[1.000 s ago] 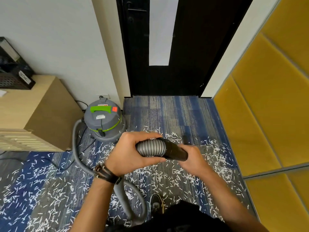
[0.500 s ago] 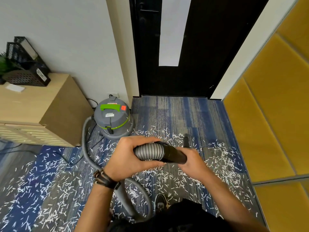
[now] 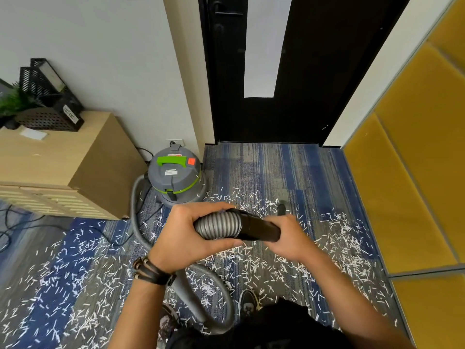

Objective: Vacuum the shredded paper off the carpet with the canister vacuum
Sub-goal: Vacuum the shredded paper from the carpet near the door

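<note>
White shredded paper (image 3: 337, 245) lies scattered over the blue and grey carpet (image 3: 271, 170). A grey canister vacuum (image 3: 175, 176) with a green handle stands by the wall. Its ribbed grey hose (image 3: 219, 225) loops from the canister across the floor up to my hands. My left hand (image 3: 186, 235) grips the ribbed hose end. My right hand (image 3: 289, 238) grips the black wand tube (image 3: 259, 229) joined to it. The wand's lower end (image 3: 282, 209) shows just past my right hand, its nozzle hidden.
A wooden cabinet (image 3: 63, 165) with black file trays (image 3: 50, 96) stands at the left. A black door (image 3: 314, 71) is straight ahead, yellow padded wall panels (image 3: 412, 172) at the right. Cables (image 3: 15, 222) lie on the floor at the left. My shoes (image 3: 247, 301) show below.
The view has shifted so the cabinet, vacuum and door appear further right and lower. Both hands keep the same grip on hose and wand.
</note>
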`<action>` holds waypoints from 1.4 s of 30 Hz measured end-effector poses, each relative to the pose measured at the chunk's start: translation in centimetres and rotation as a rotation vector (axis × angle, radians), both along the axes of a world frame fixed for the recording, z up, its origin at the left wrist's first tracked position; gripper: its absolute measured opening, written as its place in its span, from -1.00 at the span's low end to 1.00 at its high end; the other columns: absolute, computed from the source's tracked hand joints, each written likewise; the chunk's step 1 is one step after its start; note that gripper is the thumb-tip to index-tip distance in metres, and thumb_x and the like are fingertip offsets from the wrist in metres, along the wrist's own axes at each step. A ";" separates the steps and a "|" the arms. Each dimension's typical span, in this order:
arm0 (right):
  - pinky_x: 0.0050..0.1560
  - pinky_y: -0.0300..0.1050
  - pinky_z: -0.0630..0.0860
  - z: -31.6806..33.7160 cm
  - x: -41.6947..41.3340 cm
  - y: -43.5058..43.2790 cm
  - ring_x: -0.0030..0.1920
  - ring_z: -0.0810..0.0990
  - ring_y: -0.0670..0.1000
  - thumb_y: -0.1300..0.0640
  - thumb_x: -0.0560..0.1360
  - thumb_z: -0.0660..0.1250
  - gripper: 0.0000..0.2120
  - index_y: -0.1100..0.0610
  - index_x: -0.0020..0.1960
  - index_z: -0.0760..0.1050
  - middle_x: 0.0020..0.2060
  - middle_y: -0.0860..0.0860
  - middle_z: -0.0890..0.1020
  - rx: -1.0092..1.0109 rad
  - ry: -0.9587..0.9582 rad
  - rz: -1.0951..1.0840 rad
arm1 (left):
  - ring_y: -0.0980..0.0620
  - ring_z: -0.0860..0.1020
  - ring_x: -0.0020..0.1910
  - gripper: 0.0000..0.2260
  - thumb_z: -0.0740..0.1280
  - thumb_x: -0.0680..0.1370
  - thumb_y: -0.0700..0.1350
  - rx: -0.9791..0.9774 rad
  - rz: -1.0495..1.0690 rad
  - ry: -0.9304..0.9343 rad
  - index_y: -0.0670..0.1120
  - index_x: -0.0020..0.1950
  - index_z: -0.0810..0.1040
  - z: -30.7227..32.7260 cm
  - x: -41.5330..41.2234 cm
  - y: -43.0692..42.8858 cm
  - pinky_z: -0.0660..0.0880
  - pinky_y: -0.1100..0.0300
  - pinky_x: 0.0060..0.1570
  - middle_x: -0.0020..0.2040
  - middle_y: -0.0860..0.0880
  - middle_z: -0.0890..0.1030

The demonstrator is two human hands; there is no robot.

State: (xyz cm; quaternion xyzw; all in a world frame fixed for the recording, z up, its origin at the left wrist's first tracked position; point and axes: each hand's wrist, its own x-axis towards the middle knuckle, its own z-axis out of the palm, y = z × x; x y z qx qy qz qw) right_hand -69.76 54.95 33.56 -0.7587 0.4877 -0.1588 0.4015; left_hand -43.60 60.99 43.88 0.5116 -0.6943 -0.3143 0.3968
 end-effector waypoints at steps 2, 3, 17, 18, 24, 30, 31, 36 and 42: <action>-0.35 -0.31 0.41 -0.2 0.3 0.1 -0.34 0.57 -0.17 0.27 0.37 0.48 -0.87 0.07 -0.18 0.60 -0.39 -0.09 0.61 -0.011 0.022 0.023 | 0.16 0.72 0.03 -0.44 0.74 0.25 0.03 0.020 -0.010 0.012 -0.05 0.20 0.74 -0.1 0.4 0.0 0.60 0.24 0.13 0.05 0.14 0.76; -0.35 -0.32 0.40 -0.5 0.2 0.3 -0.35 0.57 -0.19 0.26 0.36 0.48 -0.85 0.03 -0.21 0.58 -0.41 -0.13 0.59 -0.012 0.028 0.032 | 0.14 0.73 0.02 -0.45 0.75 0.25 0.01 0.039 -0.017 0.021 -0.05 0.20 0.74 -0.2 0.5 0.1 0.62 0.21 0.13 0.05 0.13 0.76; -0.33 -0.41 0.36 -0.4 0.9 -0.1 -0.33 0.58 -0.23 0.31 0.32 0.50 -0.59 -0.21 -0.21 0.50 -0.44 -0.25 0.56 -0.097 -0.023 -0.028 | 0.15 0.73 0.01 -0.47 0.72 0.28 -0.02 -0.009 0.031 -0.015 -0.06 0.21 0.73 0.9 -0.1 0.1 0.60 0.26 0.09 0.04 0.14 0.75; -0.32 -0.36 0.40 -0.5 0.9 0.0 -0.33 0.59 -0.22 0.29 0.32 0.49 -0.62 -0.20 -0.22 0.51 -0.43 -0.24 0.57 -0.087 -0.026 -0.027 | 0.16 0.72 0.00 -0.48 0.72 0.28 -0.02 -0.008 0.022 -0.022 -0.04 0.21 0.73 1.1 -0.1 0.0 0.59 0.27 0.08 0.04 0.15 0.75; -0.28 -0.05 0.60 -1.1 0.4 1.3 -0.32 0.61 -0.14 0.21 0.33 0.49 -0.87 0.02 -0.18 0.62 -0.36 -0.11 0.64 -0.022 -0.041 -0.073 | 0.16 0.73 -0.02 -0.48 0.74 0.28 -0.04 -0.002 -0.043 -0.057 -0.04 0.20 0.73 1.6 0.0 -0.4 0.60 0.26 0.06 0.02 0.16 0.75; -0.32 -0.44 0.40 -0.3 3.5 0.2 -0.31 0.61 -0.21 0.30 0.35 0.52 -0.76 -0.02 -0.14 0.62 -0.37 -0.17 0.61 -0.065 -0.081 -0.112 | 0.21 0.72 0.00 -0.50 0.70 0.30 0.04 -0.066 -0.025 -0.094 -0.03 0.20 0.73 2.4 2.1 -1.5 0.60 0.27 0.08 0.03 0.18 0.75; -0.33 -0.45 0.38 -0.3 4.2 0.4 -0.31 0.60 -0.20 0.29 0.35 0.52 -0.78 0.01 -0.15 0.62 -0.36 -0.17 0.61 -0.068 -0.092 -0.125 | 0.21 0.72 0.00 -0.50 0.70 0.30 0.03 -0.068 -0.042 -0.104 -0.03 0.20 0.73 2.7 2.7 -1.7 0.60 0.27 0.07 0.03 0.19 0.75; -0.29 -0.44 0.38 -0.5 6.7 1.8 -0.26 0.60 -0.21 0.28 0.37 0.52 -0.72 -0.09 -0.15 0.58 -0.35 -0.12 0.62 -0.001 -0.117 -0.177 | 0.24 0.70 -0.03 -0.52 0.73 0.30 -0.01 -0.052 -0.180 -0.144 0.01 0.18 0.72 3.3 5.2 -2.3 0.54 0.37 0.05 0.02 0.24 0.72; -0.26 -0.35 0.49 -0.7 9.6 3.2 -0.24 0.63 -0.18 0.31 0.36 0.48 -0.67 -0.13 -0.11 0.61 -0.29 -0.12 0.67 0.040 -0.047 -0.221 | 0.21 0.71 -0.04 -0.52 0.72 0.32 0.00 -0.052 -0.204 -0.114 0.09 0.19 0.68 2.3 8.2 -1.0 0.61 0.23 0.03 0.02 0.20 0.73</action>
